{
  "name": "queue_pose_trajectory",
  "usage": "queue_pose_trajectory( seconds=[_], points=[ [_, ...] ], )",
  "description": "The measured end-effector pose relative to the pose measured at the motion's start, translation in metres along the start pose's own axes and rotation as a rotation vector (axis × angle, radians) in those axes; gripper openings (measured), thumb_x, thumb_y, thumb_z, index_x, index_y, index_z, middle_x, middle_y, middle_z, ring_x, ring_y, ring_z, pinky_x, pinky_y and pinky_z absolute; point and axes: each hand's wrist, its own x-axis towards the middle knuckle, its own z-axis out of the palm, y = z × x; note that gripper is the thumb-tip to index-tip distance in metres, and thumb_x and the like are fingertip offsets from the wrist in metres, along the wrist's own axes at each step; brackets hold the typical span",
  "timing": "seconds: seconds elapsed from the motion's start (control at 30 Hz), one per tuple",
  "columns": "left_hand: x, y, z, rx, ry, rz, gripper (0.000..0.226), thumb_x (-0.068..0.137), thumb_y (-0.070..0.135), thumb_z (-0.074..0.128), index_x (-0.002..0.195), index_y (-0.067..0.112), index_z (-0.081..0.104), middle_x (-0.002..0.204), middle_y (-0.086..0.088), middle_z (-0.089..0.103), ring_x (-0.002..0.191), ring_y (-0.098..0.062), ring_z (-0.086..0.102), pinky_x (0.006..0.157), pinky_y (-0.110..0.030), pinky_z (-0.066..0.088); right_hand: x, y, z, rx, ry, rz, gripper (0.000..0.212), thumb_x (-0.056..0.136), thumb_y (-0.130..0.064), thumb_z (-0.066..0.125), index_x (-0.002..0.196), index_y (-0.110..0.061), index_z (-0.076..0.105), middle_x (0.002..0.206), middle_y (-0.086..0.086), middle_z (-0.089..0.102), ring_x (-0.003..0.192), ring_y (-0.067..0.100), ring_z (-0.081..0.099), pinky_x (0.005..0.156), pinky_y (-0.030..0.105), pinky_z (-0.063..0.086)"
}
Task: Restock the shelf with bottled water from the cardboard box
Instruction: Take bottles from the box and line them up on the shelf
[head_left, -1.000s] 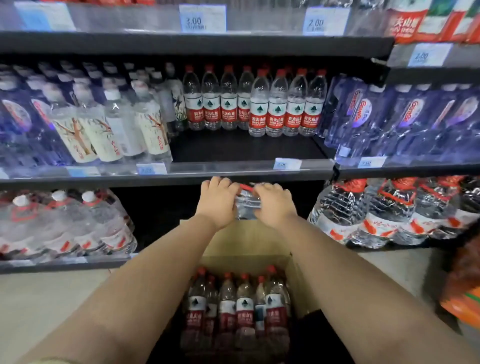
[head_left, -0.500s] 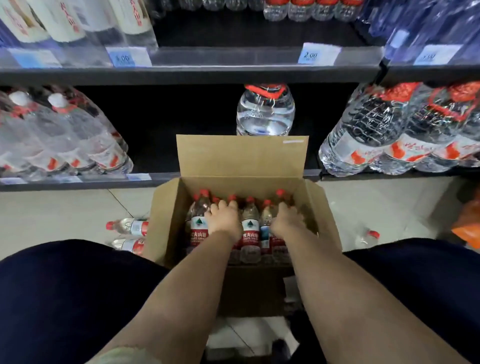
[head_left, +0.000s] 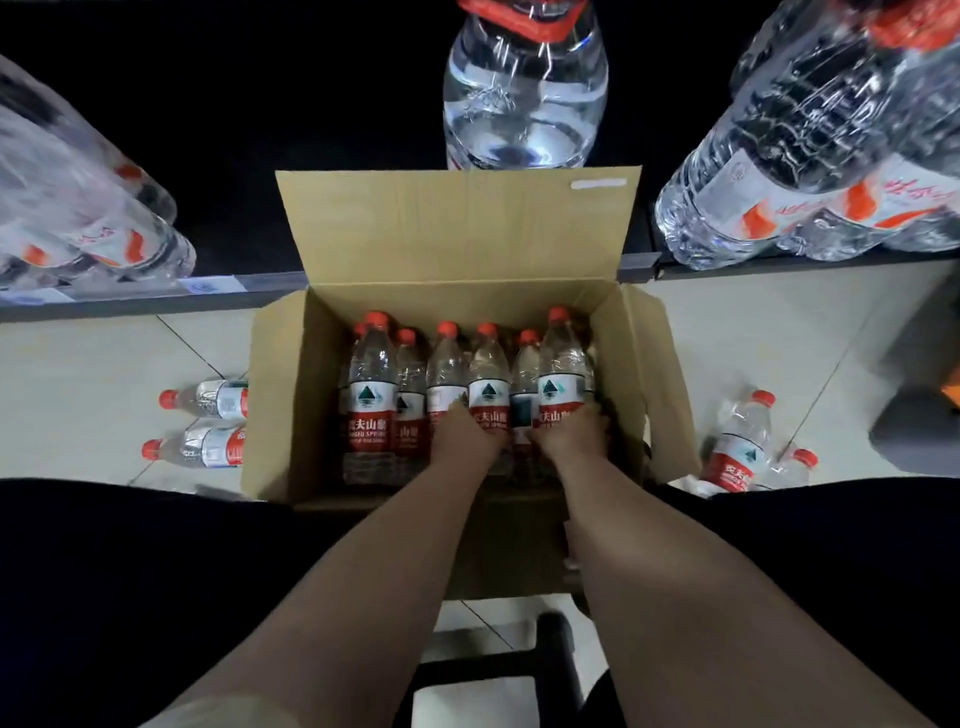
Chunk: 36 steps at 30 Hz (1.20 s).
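Note:
An open cardboard box (head_left: 457, 223) stands on the floor in front of the bottom shelf (head_left: 249, 285), between my knees. Several small red-capped water bottles (head_left: 371, 384) stand upright inside it. Both my hands are down in the box. My left hand (head_left: 465, 439) wraps around the lower body of a middle bottle (head_left: 488, 364). My right hand (head_left: 571, 436) wraps around the bottle at the right end (head_left: 561, 358). The fingertips are hidden among the bottles.
Two loose bottles (head_left: 208, 399) lie on the tiled floor left of the box, and two more (head_left: 737, 447) lie to its right. A large water jug (head_left: 524, 93) stands on the shelf behind the box, with big bottles on both sides (head_left: 810, 171). A dark object (head_left: 914, 431) sits at far right.
A second ago both hands held a bottle up at the shelf edge. My view has dropped, and the hands have gone down into the box and slid lower on two bottles.

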Motion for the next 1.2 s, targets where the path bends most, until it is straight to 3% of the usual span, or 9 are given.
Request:
queue_pose_trajectory(
  seconds=[0.1,0.23,0.4,0.6,0.73,0.93,1.03,1.13,1.2],
  points=[
    [0.008,0.007,0.016,0.140,0.019,-0.006,0.059,0.066,0.042,0.080,0.113,0.014,0.057,0.110,-0.008,0.063,0.104,-0.026,0.063,0.079,-0.031,0.050,0.003,0.002,0.001,0.078,-0.014,-0.004,0.105,0.053,-0.026,0.093,0.141,-0.014,0.037,0.135,0.014,0.048,0.124,0.033,0.050,0.101,0.044,0.046],
    [0.006,0.014,0.026,0.248,0.073,-0.077,0.067,0.072,0.028,0.082,0.126,0.008,0.047,0.127,-0.015,0.053,0.116,-0.031,0.054,0.092,-0.038,0.049,0.000,0.000,-0.004,0.278,-0.055,0.040,0.093,0.059,-0.012,0.089,0.139,-0.016,0.040,0.129,0.009,0.057,0.116,0.029,0.058,0.090,0.041,0.050],
    [0.001,0.016,0.021,0.115,0.064,-0.176,0.076,0.071,0.029,0.084,0.130,0.009,0.041,0.132,-0.017,0.048,0.120,-0.035,0.050,0.097,-0.044,0.047,0.000,0.002,-0.010,0.389,-0.127,0.073,0.074,0.067,-0.010,0.082,0.133,-0.011,0.049,0.125,0.009,0.062,0.112,0.028,0.061,0.085,0.036,0.048],
    [0.009,0.026,-0.010,-0.207,-0.144,-0.303,0.077,0.069,0.033,0.085,0.130,0.005,0.049,0.126,-0.013,0.059,0.112,-0.027,0.059,0.088,-0.030,0.050,-0.005,0.000,-0.013,0.506,-0.222,0.134,0.067,0.062,-0.016,0.081,0.124,-0.010,0.055,0.109,0.010,0.067,0.099,0.030,0.065,0.091,0.048,0.054],
    [0.009,0.016,-0.020,-0.206,-0.190,-0.313,0.076,0.075,0.037,0.079,0.135,0.003,0.047,0.131,-0.014,0.055,0.117,-0.027,0.056,0.092,-0.031,0.049,-0.010,-0.003,-0.013,0.563,-0.248,0.179,0.067,0.056,-0.021,0.083,0.117,-0.010,0.056,0.102,0.011,0.068,0.091,0.030,0.068,0.089,0.048,0.056],
    [-0.003,0.026,-0.043,-0.631,-0.402,-0.422,0.046,0.082,0.018,0.069,0.122,0.003,0.052,0.098,-0.016,0.062,0.081,-0.029,0.063,0.062,-0.038,0.052,-0.018,-0.007,-0.024,0.604,-0.268,0.171,0.069,0.063,-0.026,0.081,0.124,-0.009,0.055,0.104,0.011,0.067,0.088,0.028,0.067,0.086,0.042,0.055],
    [-0.012,0.026,-0.054,-0.647,-0.449,-0.424,0.043,0.081,0.018,0.069,0.119,0.002,0.058,0.102,-0.018,0.064,0.081,-0.030,0.063,0.064,-0.040,0.053,-0.028,-0.012,-0.035,0.618,-0.280,0.145,0.067,0.071,-0.022,0.077,0.131,-0.009,0.050,0.106,0.010,0.062,0.089,0.026,0.063,0.080,0.035,0.050],
    [-0.039,0.035,-0.065,-0.614,-0.492,-0.352,0.018,0.091,0.015,0.063,0.086,-0.001,0.056,0.071,-0.016,0.065,0.064,-0.026,0.062,0.059,-0.030,0.052,-0.046,-0.021,-0.042,0.600,-0.274,0.094,0.074,0.070,-0.024,0.079,0.135,-0.009,0.047,0.113,0.011,0.060,0.094,0.027,0.061,0.081,0.036,0.049],
    [-0.060,0.037,-0.071,-0.628,-0.526,-0.345,0.020,0.093,0.018,0.061,0.094,-0.003,0.061,0.075,-0.018,0.071,0.078,-0.026,0.069,0.075,-0.029,0.056,-0.063,-0.028,-0.048,0.601,-0.246,0.062,0.077,0.064,-0.026,0.081,0.133,-0.011,0.050,0.117,0.012,0.062,0.099,0.028,0.062,0.089,0.040,0.052]
  ],
)
